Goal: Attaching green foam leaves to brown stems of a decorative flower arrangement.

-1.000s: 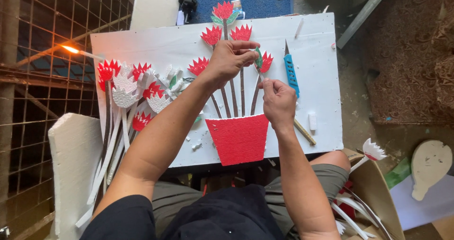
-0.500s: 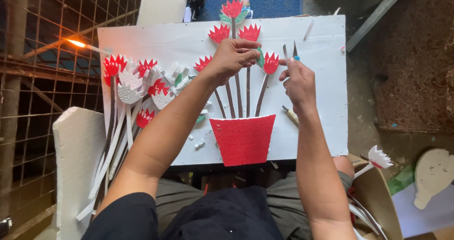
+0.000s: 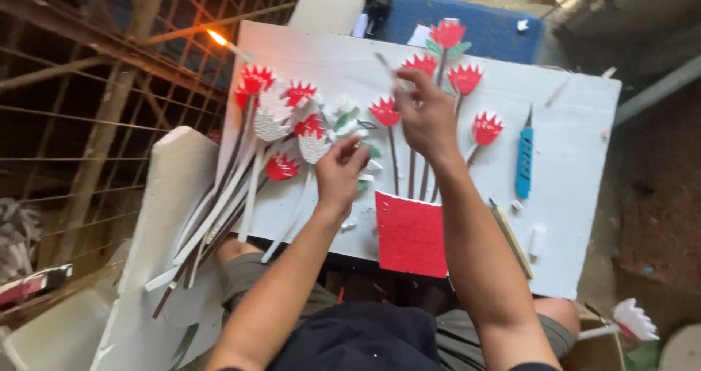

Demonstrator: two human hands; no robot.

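With the right hand (image 3: 427, 115) pinching a thin stick at twelve o'clock above the red pot (image 3: 410, 234), the left hand (image 3: 339, 172), fingers loosely curled, should pick one loose flower (image 3: 281, 168) from nine o'clock and lay it straight.

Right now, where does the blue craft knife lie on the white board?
The blue craft knife lies on the white board's right side, just right of the rightmost red flower, beyond the right hand.

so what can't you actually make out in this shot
Head view only:
- What the right hand pinches: a thin pale strip, blurred by motion.
- Stems under the right hand, hidden by its palm.
- What the left hand touches: small white and green scraps, too small and partly covered by the fingers.
- White flower at bottom right: its stem runs behind the person's leg.
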